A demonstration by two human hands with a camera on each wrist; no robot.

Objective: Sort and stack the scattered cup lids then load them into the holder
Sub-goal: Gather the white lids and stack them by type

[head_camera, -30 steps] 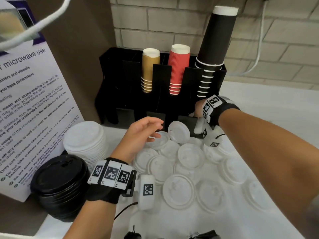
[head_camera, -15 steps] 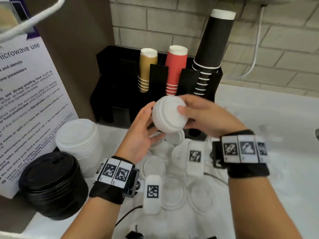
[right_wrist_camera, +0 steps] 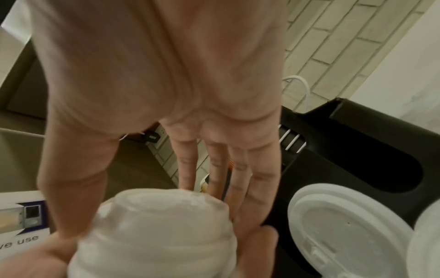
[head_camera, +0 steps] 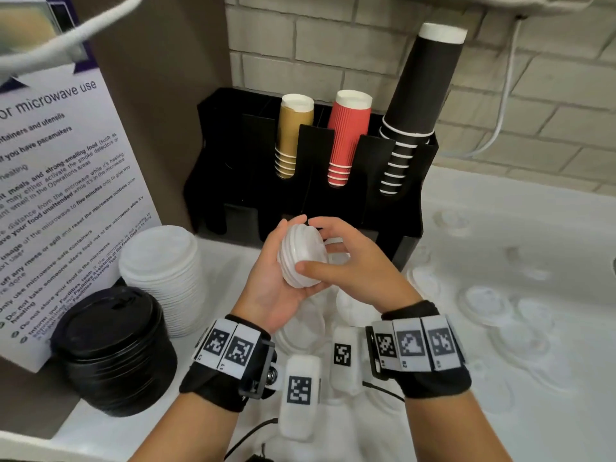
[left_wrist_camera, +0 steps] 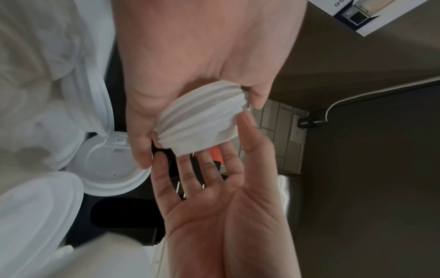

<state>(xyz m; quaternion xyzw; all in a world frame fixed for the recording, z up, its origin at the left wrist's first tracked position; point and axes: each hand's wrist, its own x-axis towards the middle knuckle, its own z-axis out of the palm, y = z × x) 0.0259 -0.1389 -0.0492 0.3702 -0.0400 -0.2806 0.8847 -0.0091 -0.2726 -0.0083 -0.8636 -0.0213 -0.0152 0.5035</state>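
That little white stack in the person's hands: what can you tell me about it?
The little white stack is a few small cup lids nested together, apparently thin plastic, with ribbed edges showing. It is held tilted in the air before the black holder. The left hand cradles it; the right hand pinches its rim.

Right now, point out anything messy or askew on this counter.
Loose white lids lie scattered singly across the counter, unstacked. The small lid stack held between left hand and right hand looks unevenly nested.
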